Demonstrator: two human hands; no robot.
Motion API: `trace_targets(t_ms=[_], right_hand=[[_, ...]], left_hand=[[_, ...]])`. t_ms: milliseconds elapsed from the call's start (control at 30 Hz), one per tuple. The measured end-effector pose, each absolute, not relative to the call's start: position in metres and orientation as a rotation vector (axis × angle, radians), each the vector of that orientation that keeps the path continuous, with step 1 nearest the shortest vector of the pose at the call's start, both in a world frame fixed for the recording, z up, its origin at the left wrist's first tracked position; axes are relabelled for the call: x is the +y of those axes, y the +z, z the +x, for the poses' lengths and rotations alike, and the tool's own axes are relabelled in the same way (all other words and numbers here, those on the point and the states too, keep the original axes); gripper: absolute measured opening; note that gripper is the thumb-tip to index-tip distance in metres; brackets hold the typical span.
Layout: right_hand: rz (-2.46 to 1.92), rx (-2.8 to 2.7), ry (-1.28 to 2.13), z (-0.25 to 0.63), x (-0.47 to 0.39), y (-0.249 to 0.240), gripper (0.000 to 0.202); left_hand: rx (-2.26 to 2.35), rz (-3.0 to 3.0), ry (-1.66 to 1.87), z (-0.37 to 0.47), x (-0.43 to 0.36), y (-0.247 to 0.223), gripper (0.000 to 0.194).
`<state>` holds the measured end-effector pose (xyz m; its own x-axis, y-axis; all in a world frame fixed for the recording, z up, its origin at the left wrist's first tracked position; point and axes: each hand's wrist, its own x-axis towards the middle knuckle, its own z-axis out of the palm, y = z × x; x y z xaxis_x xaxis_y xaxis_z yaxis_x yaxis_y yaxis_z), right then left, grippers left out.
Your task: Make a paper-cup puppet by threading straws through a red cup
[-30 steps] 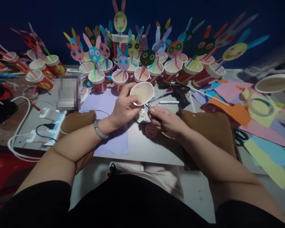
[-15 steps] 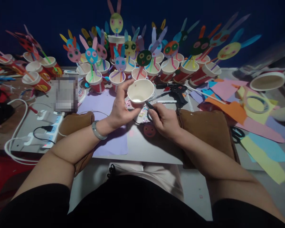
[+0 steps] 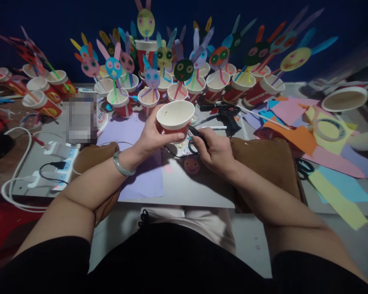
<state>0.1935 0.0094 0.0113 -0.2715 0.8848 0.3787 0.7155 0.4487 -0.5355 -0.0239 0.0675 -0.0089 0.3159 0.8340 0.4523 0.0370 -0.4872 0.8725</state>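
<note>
The cup [image 3: 174, 118] has tipped back toward upright since a second ago, showing us more of its red side, and the scissors [image 3: 198, 134] have come off its near rim to sit by its right wall. So here's our cup, held up over the table, axis steep, mouth upward, a small dark mark inside its left wall. The left hand [image 3: 149, 136] is wrapped around it, thumb across the front. The right hand [image 3: 216, 152] is closed around the scissors, just right of the cup and slightly nearer us; we read that short sideways gap as the relation that counts, though we can't tell whether the tip touches. Below, a paper face [image 3: 191, 165] lies under the right hand, and a purple sheet [image 3: 144, 179] under the left forearm. Behind, the bunny cups [image 3: 149, 100] crowd close to our cup, so there's little room that way; a glue gun [image 3: 228, 118] lies beyond the right hand, a brown cushion [image 3: 266, 169] under that forearm.
</note>
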Motion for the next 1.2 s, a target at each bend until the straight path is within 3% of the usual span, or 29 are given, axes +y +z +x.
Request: trace_targets(t_ms=[167, 367, 433, 500, 700, 800, 867, 967, 1067, 1200], right_hand=[[-1.292, -1.991, 0.555, 0.192, 0.013, 0.017, 0.041], [-1.071, -1.493, 1.699, 0.193, 0.018, 0.031, 0.051], [-1.061, -1.397, 1.867, 0.194, 0.019, 0.032, 0.050], [-1.086, -1.484, 1.750, 0.195, 0.020, 0.032, 0.051], [-1.372, -2.114, 0.386, 0.196, 0.017, 0.020, 0.038], [-1.468, -2.212, 0.094, 0.197, 0.016, 0.017, 0.035], [-1.431, -2.203, 0.171, 0.197, 0.016, 0.018, 0.033], [-1.256, -2.094, 0.572, 0.198, 0.017, 0.023, 0.035], [-1.124, -1.934, 0.926, 0.199, 0.019, 0.030, 0.044], [-1.074, -1.809, 1.096, 0.199, 0.018, 0.033, 0.052]], left_hand=[[0.793, 1.862, 1.338, -0.025, 0.070, -0.014, 0.093], [0.833, 2.005, 1.338, -0.028, 0.074, -0.017, 0.090], [0.826, 2.059, 1.332, -0.029, 0.074, -0.016, 0.088], [0.817, 2.082, 1.331, -0.030, 0.074, -0.016, 0.087], [0.823, 2.053, 1.278, -0.030, 0.076, -0.017, 0.088], [0.809, 1.962, 1.271, -0.028, 0.075, -0.015, 0.089], [0.809, 1.867, 1.257, -0.026, 0.073, -0.011, 0.089], [0.812, 1.661, 1.194, -0.023, 0.067, -0.003, 0.087], [0.768, 1.390, 1.131, -0.020, 0.060, 0.007, 0.076], [0.661, 1.144, 1.040, -0.015, 0.052, 0.019, 0.057]])
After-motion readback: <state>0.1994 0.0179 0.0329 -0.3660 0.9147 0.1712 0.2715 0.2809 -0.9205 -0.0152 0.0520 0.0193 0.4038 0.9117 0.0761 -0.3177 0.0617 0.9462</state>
